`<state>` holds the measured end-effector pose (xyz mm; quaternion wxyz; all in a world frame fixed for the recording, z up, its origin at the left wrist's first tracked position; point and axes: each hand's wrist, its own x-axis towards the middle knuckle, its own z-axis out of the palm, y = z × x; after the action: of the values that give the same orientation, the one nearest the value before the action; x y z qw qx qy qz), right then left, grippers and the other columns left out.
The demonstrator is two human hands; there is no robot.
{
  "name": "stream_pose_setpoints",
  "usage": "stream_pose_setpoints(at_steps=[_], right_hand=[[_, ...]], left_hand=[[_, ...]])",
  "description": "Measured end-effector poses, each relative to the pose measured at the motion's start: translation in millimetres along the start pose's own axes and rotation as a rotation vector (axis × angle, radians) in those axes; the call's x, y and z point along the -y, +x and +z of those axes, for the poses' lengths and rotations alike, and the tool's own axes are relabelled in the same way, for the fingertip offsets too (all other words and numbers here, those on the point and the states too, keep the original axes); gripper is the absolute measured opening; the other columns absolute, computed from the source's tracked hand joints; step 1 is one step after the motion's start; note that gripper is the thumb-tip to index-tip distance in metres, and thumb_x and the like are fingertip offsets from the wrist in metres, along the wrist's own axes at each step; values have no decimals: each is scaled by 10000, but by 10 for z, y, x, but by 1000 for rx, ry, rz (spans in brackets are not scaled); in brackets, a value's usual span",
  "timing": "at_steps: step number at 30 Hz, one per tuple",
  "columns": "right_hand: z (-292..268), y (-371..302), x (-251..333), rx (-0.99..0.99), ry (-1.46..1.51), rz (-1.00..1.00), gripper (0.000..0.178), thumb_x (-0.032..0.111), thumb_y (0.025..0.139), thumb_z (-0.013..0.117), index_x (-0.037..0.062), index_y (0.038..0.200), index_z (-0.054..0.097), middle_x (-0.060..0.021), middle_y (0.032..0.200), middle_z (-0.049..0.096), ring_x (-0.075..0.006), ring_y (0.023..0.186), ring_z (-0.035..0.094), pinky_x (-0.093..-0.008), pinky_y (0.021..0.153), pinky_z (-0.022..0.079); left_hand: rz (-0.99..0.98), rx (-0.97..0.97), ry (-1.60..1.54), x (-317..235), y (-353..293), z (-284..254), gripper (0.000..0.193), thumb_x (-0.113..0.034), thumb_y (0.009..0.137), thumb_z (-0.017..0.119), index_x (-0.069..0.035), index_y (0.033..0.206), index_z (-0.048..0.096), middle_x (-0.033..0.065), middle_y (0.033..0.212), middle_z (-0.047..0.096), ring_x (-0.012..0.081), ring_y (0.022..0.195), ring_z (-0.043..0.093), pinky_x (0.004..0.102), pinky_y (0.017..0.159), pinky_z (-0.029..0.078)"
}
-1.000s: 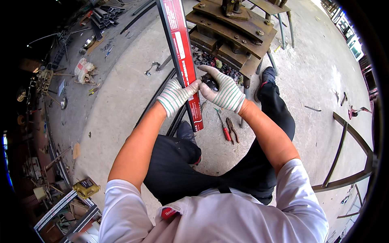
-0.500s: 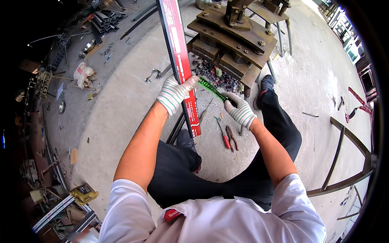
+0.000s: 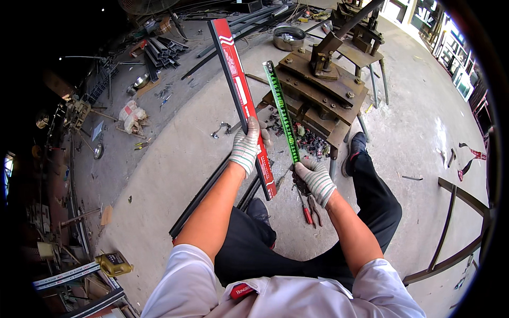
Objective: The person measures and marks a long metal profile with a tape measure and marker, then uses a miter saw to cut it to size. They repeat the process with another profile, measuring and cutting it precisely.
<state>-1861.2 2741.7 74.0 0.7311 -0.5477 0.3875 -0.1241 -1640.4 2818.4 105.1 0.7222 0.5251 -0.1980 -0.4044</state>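
Observation:
My left hand (image 3: 247,144), in a white striped work glove, is wrapped round a long bar (image 3: 235,69) with a red printed face and a black side. The bar tilts up and away to the left. In my right hand (image 3: 317,180), gloved alike, is a tape measure with its green blade (image 3: 283,114) drawn out. The blade stands up beside the bar, apart from it, its free end near the press. The tape's case is mostly hidden under my fingers. Below my right hand, a red-handled screwdriver (image 3: 307,214) and pliers (image 3: 316,213) lie on the floor.
A heavy brown metal press (image 3: 323,90) on legs stands ahead, with scraps (image 3: 313,144) beneath it. Dark profiles (image 3: 199,196) lie by my left leg. At lower left sits a yellow-brown jug (image 3: 114,263). A curved metal frame (image 3: 461,238) rests at the right.
The green blade has swung upright and shows much more of its length, its end now away from my left hand. My right hand has come nearer my body. The view has tilted up.

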Motion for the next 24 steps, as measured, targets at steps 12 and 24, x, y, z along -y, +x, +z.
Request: stream_pose_setpoints(at_steps=[12, 24], right_hand=[[573, 218, 765, 18, 85, -198, 342, 262, 1029, 669, -27, 1204, 726, -31, 937, 725, -88, 737, 601, -267, 662, 513], [538, 302, 859, 49, 149, -198, 341, 229, 1011, 710, -29, 1234, 719, -41, 985, 744, -108, 807, 649, -276, 730, 540]], left_hand=[[-60, 38, -11, 171, -2, 30, 981, -904, 807, 574, -99, 1368, 563, 39, 1094, 667, 195, 992, 650, 383, 875, 554], [-43, 52, 21, 132, -119, 236, 968, -909, 855, 519, -64, 1310, 638, 28, 1046, 699, 134, 883, 642, 289, 760, 534]])
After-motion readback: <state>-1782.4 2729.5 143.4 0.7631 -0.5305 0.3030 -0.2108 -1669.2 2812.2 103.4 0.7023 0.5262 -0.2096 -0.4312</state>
